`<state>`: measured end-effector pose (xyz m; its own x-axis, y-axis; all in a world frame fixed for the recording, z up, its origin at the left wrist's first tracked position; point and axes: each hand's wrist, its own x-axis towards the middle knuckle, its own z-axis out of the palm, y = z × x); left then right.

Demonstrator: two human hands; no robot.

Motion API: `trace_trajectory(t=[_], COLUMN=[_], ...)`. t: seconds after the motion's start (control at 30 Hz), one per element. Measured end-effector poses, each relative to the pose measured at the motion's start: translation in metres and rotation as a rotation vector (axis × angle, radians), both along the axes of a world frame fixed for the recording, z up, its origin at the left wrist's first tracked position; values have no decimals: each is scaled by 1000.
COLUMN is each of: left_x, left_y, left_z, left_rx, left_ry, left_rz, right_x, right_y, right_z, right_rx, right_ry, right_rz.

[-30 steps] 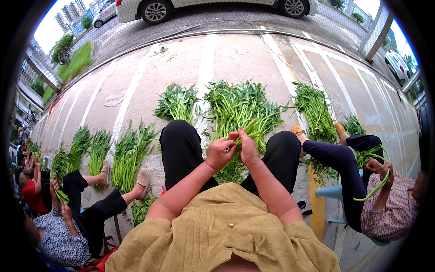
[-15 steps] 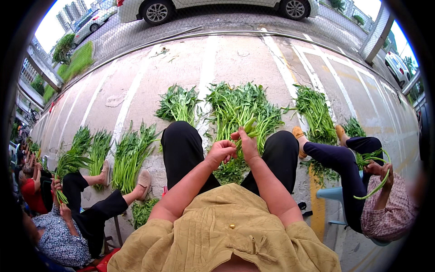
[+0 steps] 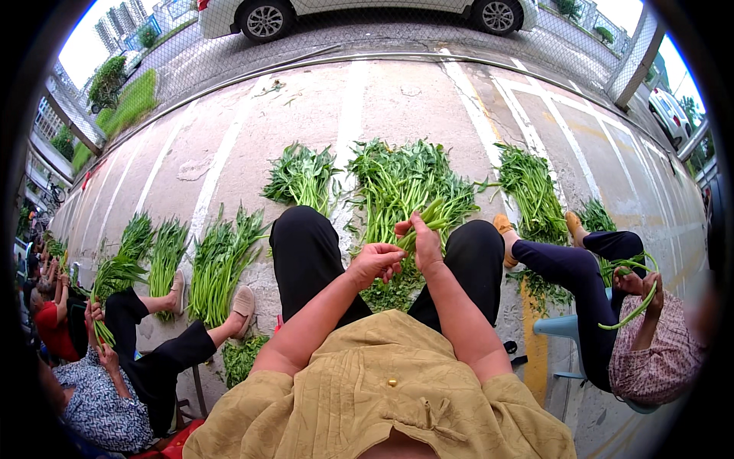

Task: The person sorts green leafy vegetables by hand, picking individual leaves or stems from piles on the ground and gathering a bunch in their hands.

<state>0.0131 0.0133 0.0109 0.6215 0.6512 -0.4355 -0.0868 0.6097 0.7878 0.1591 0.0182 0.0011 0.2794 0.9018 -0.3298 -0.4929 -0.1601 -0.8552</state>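
Between my knees, my right hand (image 3: 424, 243) is closed around a few green stems of leafy greens (image 3: 433, 215), which look like water spinach and stick out above the fingers. Just left of it, my left hand (image 3: 375, 262) has its fingers pinched together near the lower end of those stems. What lies in that pinch, if anything, is too small to make out. Beyond my hands a wide heap of the same greens (image 3: 405, 180) lies on the ground, leaves pointing away. Below my hands, between my legs, is a pile of loose leaves (image 3: 388, 294).
More bundles of greens lie at the left (image 3: 222, 264), ahead (image 3: 302, 172) and right (image 3: 535, 191). A person in a patterned shirt (image 3: 107, 402) sits at my left, another on a blue stool (image 3: 560, 327) at my right, both handling stems. A mesh fence and white car (image 3: 367, 9) stand beyond.
My right hand has turned slightly, tilting the stems further right. My left hand has shifted a little lower, its fingers still pinched close to the right hand.
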Motion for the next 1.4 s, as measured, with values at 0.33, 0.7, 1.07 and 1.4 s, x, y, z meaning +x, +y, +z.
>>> trace_trajectory(t=[0.33, 0.7, 1.07, 1.4], left_x=[3, -5, 2, 6], left_y=[-2, 8, -7, -2], left_z=[-11, -14, -10, -4], left_rx=[343, -35, 766, 1294], left_ry=[167, -49, 188, 487], left_rz=[60, 520, 380, 358], right_x=[-9, 8, -4, -13], right_y=[-4, 4, 6, -4], right_z=[7, 19, 6, 3], right_rx=[33, 135, 82, 51], right_ry=[-129, 242, 113, 45], right_rz=[-4, -1, -11, -4])
